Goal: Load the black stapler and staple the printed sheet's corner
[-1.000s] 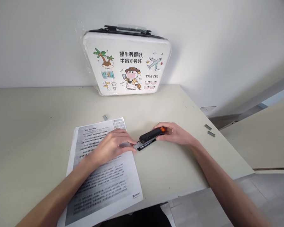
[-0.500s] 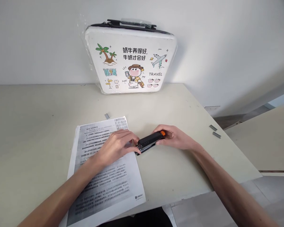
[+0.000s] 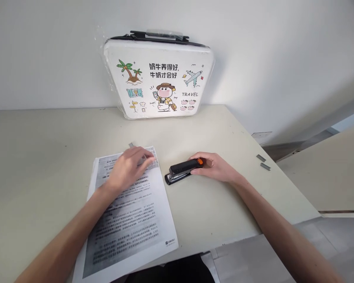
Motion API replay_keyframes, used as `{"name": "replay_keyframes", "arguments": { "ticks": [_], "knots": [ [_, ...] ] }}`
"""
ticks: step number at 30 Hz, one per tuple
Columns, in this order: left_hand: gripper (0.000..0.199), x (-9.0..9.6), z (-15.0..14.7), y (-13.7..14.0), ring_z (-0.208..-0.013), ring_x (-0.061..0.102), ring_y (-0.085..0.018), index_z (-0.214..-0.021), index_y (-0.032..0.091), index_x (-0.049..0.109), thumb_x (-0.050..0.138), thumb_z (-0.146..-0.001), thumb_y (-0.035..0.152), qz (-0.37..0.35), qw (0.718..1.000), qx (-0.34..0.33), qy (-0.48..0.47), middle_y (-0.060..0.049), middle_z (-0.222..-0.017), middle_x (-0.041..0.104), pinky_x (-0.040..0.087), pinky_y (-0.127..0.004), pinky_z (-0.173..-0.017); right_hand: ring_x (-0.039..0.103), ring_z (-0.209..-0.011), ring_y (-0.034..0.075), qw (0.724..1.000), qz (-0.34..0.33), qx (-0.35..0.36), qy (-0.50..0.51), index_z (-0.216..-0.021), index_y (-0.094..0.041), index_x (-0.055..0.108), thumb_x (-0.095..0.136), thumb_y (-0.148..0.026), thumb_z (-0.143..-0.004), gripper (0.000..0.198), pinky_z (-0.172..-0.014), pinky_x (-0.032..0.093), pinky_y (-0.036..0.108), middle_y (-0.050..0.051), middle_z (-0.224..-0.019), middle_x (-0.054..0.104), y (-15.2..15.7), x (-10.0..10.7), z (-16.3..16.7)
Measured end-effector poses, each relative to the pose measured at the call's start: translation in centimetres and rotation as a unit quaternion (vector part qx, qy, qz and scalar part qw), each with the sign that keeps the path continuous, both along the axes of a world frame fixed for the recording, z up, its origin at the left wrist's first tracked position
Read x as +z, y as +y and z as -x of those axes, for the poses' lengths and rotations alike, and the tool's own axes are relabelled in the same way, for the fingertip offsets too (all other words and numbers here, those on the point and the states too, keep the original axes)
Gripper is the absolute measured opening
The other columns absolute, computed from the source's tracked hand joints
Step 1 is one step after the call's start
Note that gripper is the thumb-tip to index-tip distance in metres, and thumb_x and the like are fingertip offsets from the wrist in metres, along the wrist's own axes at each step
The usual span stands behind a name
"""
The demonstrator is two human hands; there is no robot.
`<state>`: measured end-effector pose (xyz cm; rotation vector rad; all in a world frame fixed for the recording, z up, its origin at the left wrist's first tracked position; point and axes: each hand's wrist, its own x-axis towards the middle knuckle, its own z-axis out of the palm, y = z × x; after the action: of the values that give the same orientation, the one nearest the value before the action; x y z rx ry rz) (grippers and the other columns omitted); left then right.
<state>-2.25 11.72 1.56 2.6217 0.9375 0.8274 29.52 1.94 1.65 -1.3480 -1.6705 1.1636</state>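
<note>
My right hand is wrapped round the rear end of a black stapler with an orange patch. The stapler lies on the table just right of the printed sheets, its front end pointing left and its arm raised a little off the base. My left hand, slightly blurred, is over the upper part of the printed paper, with thumb and fingers apart and nothing visible in them. Just beyond its fingers, at the paper's top edge, is a small grey strip of staples, partly hidden by the hand.
A white hard case with cartoon prints and a black handle leans against the wall at the back of the table. Two more grey staple strips lie near the table's right edge. Tiled floor shows below the front edge.
My left hand has left the stapler's front end and moved left and up over the paper towards the staple strip. My right hand keeps its hold; the stapler now rests flatter.
</note>
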Motion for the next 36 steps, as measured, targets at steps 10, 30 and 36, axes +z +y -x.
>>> {"name": "replay_keyframes", "arguments": {
  "ticks": [10,30,36],
  "knots": [
    [0.045,-2.3,0.7,0.7,-0.112,0.055,-0.04,-0.121,0.013,0.065,0.052,-0.103,0.053,-0.081,0.976,0.177,0.099,-0.019,-0.115,0.06,0.049,-0.06,-0.099,0.067,-0.095,0.024,1.0,-0.005,-0.027,0.004,-0.106,-0.026,0.075,0.084,-0.052,-0.079,0.039,-0.091,0.056,0.042,0.005,-0.107,0.075,-0.2,-0.1,0.1],
    [0.032,-2.1,0.2,-0.6,-0.115,0.056,-0.034,-0.119,0.018,0.055,0.058,-0.104,0.046,-0.016,0.99,0.141,0.005,-0.014,-0.12,0.066,0.047,-0.053,-0.101,0.061,-0.096,0.026,0.998,-0.022,-0.041,-0.041,-0.106,-0.028,0.076,0.084,-0.056,-0.081,0.039,-0.088,0.053,0.042,0.006,-0.111,0.074,-0.7,-0.6,0.1],
    [0.014,-1.2,-0.1,-0.9,-0.102,0.061,-0.025,-0.103,0.02,0.062,0.055,-0.106,0.032,0.003,0.993,0.09,-0.077,-0.007,-0.107,0.068,0.049,-0.045,-0.099,0.063,-0.092,0.025,0.998,-0.027,-0.04,-0.052,-0.106,-0.028,0.076,0.083,-0.057,-0.081,0.039,-0.088,0.054,0.041,0.006,-0.108,0.075,-0.8,-0.6,0.1]
  ]
}}
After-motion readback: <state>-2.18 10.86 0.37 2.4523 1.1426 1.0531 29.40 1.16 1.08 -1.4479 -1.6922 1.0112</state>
